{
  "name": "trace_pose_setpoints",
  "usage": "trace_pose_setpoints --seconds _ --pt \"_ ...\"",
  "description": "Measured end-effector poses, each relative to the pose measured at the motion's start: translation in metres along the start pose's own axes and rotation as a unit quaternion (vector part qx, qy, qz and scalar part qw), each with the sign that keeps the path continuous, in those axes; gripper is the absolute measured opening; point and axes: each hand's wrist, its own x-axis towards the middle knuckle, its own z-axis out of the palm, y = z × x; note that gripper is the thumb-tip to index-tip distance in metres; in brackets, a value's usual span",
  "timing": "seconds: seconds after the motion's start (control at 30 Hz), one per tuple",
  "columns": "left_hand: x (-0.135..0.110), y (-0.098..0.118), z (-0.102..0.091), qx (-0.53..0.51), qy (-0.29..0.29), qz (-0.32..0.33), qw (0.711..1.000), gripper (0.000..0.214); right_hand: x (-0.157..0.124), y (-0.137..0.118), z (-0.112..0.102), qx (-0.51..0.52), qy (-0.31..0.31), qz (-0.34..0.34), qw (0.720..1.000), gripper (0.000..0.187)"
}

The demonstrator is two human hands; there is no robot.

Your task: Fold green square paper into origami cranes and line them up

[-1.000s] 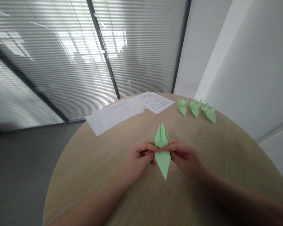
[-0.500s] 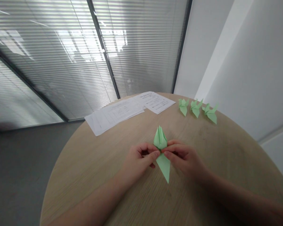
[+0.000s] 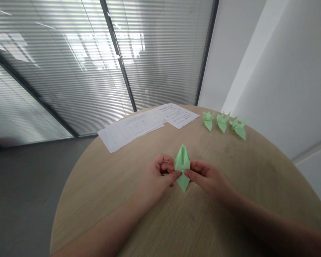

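Note:
A half-folded piece of light green paper (image 3: 182, 161) stands just above the round wooden table (image 3: 109, 185), pointed at top and bottom. My left hand (image 3: 158, 175) pinches its left side with thumb and fingers closed. My right hand (image 3: 206, 177) pinches its right side the same way. The two hands meet at the paper's waist, and the lower tip pokes out below my fingers.
Three finished green paper cranes (image 3: 222, 122) sit in a row at the table's far right. Printed white sheets (image 3: 144, 125) lie at the far edge. Glass walls with blinds stand behind, and a white wall rises on the right.
The long lower point of the green paper has shortened, its tip now much nearer my fingers. Both hands kept their pinch and shifted slightly up the table.

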Motion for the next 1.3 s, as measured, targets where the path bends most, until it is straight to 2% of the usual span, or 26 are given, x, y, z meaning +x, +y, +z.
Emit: trace_pose_setpoints --seconds 0.13,0.27,0.37,0.5,0.6,0.73,0.8,0.93,1.03,1.17,1.23,1.3 --pt "0.000 -0.002 0.001 0.013 -0.017 -0.007 1.000 0.037 0.000 -0.002 -0.003 -0.029 0.020 0.018 0.999 0.040" --pt "0.002 -0.003 -0.001 0.087 -0.072 -0.033 0.993 0.028 -0.002 -0.007 -0.002 -0.050 0.038 0.014 0.998 0.039" --pt "0.002 -0.001 -0.004 0.130 -0.067 -0.026 0.989 0.031 -0.004 -0.008 0.000 -0.065 0.055 0.012 0.996 0.037" --pt "0.002 -0.001 -0.006 0.130 -0.069 -0.012 0.989 0.030 -0.003 -0.002 0.002 -0.050 0.067 0.006 0.996 0.038" --pt "0.004 -0.005 -0.004 0.134 -0.029 -0.010 0.990 0.027 0.000 0.002 0.000 -0.043 0.063 0.001 0.997 0.037" --pt "0.006 -0.008 -0.003 0.172 0.086 0.069 0.979 0.024 -0.001 0.000 -0.001 -0.077 0.065 -0.035 0.994 0.028" --pt "0.006 -0.007 -0.003 0.172 0.102 0.078 0.977 0.026 -0.004 -0.004 0.000 -0.111 0.052 -0.070 0.990 0.021" --pt "0.003 -0.003 -0.002 0.131 0.041 0.058 0.989 0.012 -0.009 -0.014 0.005 -0.183 0.014 -0.171 0.968 0.015" --pt "0.002 -0.004 -0.002 0.092 -0.010 0.042 0.995 0.016 -0.010 -0.017 0.005 -0.224 0.025 -0.215 0.950 0.015" --pt "-0.001 -0.010 -0.002 0.013 -0.055 0.004 0.998 0.035 -0.006 -0.014 0.003 -0.256 0.094 -0.212 0.938 0.008" --pt "-0.002 -0.011 -0.002 -0.002 -0.085 0.006 0.996 0.041 -0.005 -0.011 0.002 -0.258 0.128 -0.195 0.938 0.013" --pt "-0.003 -0.009 0.000 0.029 -0.115 0.022 0.993 0.038 -0.005 -0.008 0.002 -0.250 0.151 -0.173 0.941 0.020"
